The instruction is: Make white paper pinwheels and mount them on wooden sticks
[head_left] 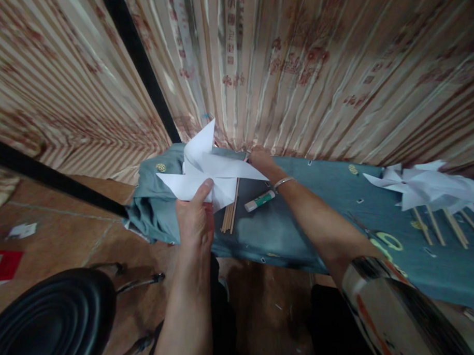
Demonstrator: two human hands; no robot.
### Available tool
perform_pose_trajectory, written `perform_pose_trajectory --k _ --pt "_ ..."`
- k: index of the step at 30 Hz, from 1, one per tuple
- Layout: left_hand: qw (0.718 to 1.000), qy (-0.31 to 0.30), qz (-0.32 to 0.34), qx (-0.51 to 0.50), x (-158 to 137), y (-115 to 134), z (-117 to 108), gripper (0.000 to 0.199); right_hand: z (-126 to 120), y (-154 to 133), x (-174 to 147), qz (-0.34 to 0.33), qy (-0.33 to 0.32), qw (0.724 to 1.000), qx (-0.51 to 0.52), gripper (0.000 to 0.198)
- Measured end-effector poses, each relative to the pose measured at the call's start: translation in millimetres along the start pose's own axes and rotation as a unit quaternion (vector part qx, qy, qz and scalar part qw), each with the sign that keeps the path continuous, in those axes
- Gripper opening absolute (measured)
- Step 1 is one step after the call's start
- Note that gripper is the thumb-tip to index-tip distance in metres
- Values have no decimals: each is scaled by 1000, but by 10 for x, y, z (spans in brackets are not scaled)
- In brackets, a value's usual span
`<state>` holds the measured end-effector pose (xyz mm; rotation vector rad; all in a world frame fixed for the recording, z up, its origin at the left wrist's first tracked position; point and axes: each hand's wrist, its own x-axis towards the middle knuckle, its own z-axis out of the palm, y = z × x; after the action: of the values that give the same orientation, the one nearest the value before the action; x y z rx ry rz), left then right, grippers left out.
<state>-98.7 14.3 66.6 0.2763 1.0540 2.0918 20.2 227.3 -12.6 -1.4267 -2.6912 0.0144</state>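
My left hand grips a white paper pinwheel, with the thumb pressed on its front near the centre. The pinwheel's folded points spread out over the left end of the table. At the table's back edge, my right hand is closed, its fingertips bent around something small that I cannot make out. Thin wooden sticks lie partly under the pinwheel. Between my two arms rests a glue stick with a green and white label.
Finished-looking pinwheels on sticks are heaped at the table's right. Scissors with yellow-green handles lie near my right forearm. A blue-grey cloth covers the table. Striped curtains hang behind it. A black stool stands at lower left.
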Motion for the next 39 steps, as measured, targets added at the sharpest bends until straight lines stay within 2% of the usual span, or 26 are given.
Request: perform_pose_trajectory --k 3,8,15,19,23,26,28,31,34,36,39 --pt "1000 -6 -6 -9 -12 -6 1 34 12 -51 -1 40 23 999 9 31" --pt "1000 8 -10 4 -34 8 18 32 12 -103 -75 61 60 995 51 30" --pt "1000 1 5 -5 -34 -11 19 33 -91 6 -299 93 110 977 157 25" --pt "1000 -21 16 3 -37 -48 9 36 -112 173 -767 123 134 959 217 24" --pt "997 -63 15 33 -124 -163 54 41 -63 387 -1624 146 150 949 236 19" --pt "993 -110 -2 47 -247 -309 109 50 -17 507 -2240 174 155 948 218 16" --pt "988 -145 -16 57 -329 -413 143 54 4 555 -2509 150 153 964 156 18" --pt "982 -175 -25 70 -418 -549 198 54 18 611 -2698 91 139 982 92 23" --pt "980 -183 -29 71 -474 -645 268 53 10 688 -2764 68 125 987 74 27" --pt "979 -188 -31 75 -511 -697 319 52 -17 747 -2804 80 122 986 77 27" --pt "975 -200 -32 93 -576 -775 384 54 -105 791 -2860 134 134 976 105 29"
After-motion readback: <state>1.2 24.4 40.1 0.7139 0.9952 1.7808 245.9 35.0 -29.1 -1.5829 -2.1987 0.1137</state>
